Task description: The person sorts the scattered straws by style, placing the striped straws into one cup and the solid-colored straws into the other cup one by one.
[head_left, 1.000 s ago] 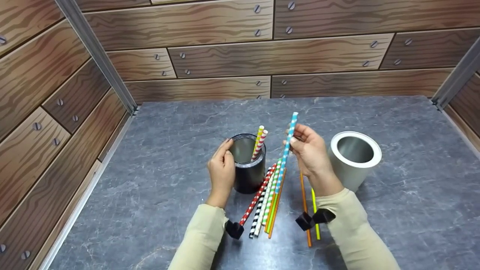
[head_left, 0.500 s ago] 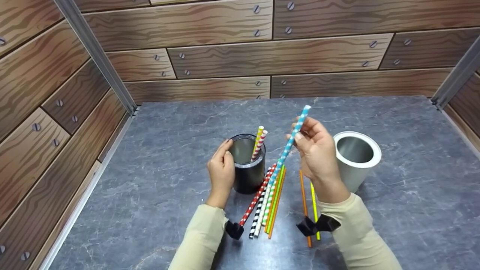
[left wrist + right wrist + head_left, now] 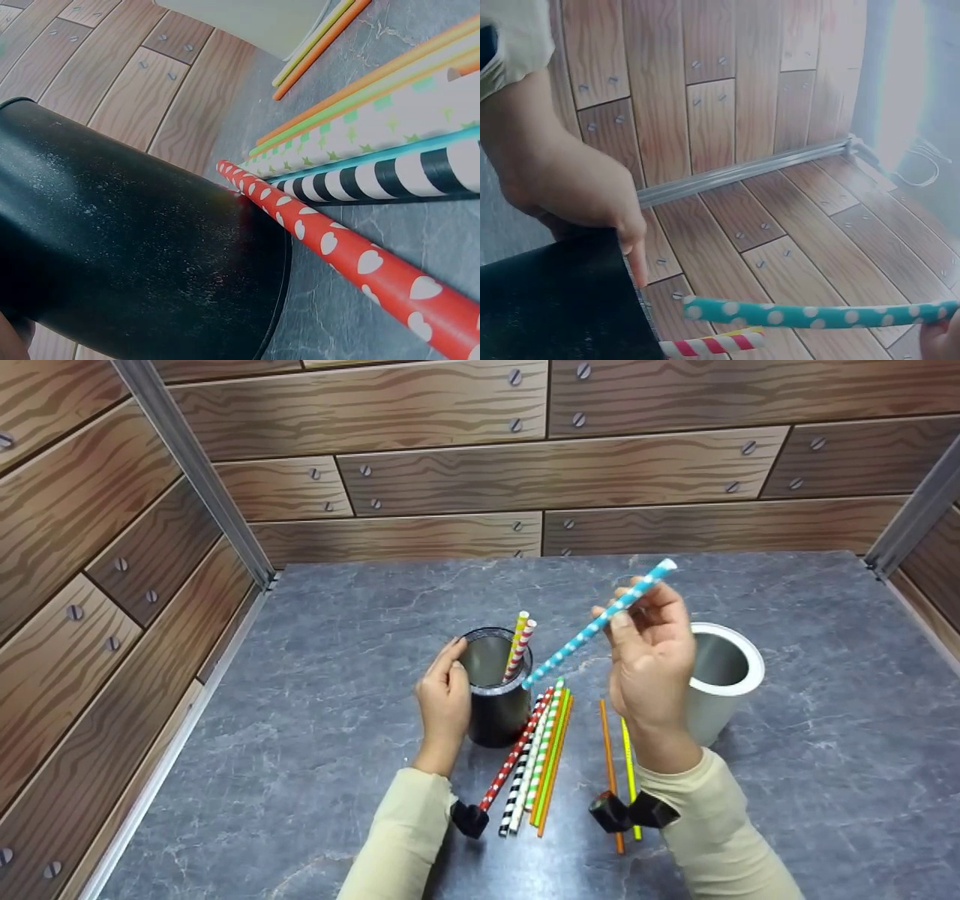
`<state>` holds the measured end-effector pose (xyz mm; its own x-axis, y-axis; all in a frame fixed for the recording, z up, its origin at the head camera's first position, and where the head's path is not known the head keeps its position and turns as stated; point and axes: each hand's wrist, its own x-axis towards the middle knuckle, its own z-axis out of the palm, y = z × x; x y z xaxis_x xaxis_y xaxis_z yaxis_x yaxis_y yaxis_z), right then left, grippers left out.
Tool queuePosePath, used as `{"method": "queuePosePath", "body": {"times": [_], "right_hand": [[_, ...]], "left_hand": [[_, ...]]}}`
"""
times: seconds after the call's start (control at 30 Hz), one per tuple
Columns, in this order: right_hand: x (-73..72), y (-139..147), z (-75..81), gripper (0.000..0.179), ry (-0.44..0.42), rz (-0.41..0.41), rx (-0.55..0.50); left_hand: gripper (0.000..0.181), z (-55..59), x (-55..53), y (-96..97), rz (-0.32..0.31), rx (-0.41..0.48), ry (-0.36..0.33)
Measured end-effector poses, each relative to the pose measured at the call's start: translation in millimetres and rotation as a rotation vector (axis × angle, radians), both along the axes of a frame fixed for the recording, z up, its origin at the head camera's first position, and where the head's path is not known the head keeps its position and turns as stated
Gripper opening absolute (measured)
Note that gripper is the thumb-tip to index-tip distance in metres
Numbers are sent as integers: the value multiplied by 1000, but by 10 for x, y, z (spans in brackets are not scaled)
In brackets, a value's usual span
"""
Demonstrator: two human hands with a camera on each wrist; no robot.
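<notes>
My left hand (image 3: 444, 697) holds the black cup (image 3: 498, 716) by its left side, fingertips at the rim. Inside that cup stand a yellow straw (image 3: 517, 631) and a red-and-white striped straw (image 3: 521, 649), leaning right. My right hand (image 3: 652, 675) pinches a blue straw with white dots (image 3: 592, 626) near its upper end. That straw slants down to the left, its lower end close to the black cup's rim; in the right wrist view this end (image 3: 694, 307) is apart from the cup. A red straw with white hearts (image 3: 326, 241) lies against the cup's base.
Beside the red straw lie a black-and-white striped straw (image 3: 514, 799), a green-patterned one (image 3: 541, 765) and thin orange and green ones. Another thin orange straw (image 3: 609, 750) and a yellow one (image 3: 628, 757) lie under the right wrist. A white cup (image 3: 712, 712) stands behind the right hand.
My right hand has moved right and slightly up, tilting the blue straw. Its lower end has come off the pile, up to the black cup's rim. The left hand has stayed put.
</notes>
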<state>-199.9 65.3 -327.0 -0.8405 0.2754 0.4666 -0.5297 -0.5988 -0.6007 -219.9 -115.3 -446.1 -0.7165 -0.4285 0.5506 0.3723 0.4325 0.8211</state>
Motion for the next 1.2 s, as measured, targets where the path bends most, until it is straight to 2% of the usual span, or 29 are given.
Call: {"method": "queuePosePath", "body": {"times": [0.23, 0.37, 0.47, 0.7, 0.97, 1.2], "right_hand": [[6, -71, -60, 31, 93, -58, -72], [-7, -140, -112, 32, 109, -141, -42], [-32, -196, -179, 33, 112, -173, -1], [-101, -276, -400, 34, 90, -168, 86], [-109, -359, -587, 28, 104, -182, 249], [-127, -422, -776, 23, 60, -140, 353]], "left_hand": [[32, -5, 8, 6, -3, -16, -13], [31, 5, -2, 2, 1, -16, -1], [31, 8, -13, 3, -5, -10, 2], [31, 8, -15, -1, -5, -10, 4], [31, 6, -20, -5, 10, -15, 13], [31, -7, 3, -6, -3, -6, -1]]}}
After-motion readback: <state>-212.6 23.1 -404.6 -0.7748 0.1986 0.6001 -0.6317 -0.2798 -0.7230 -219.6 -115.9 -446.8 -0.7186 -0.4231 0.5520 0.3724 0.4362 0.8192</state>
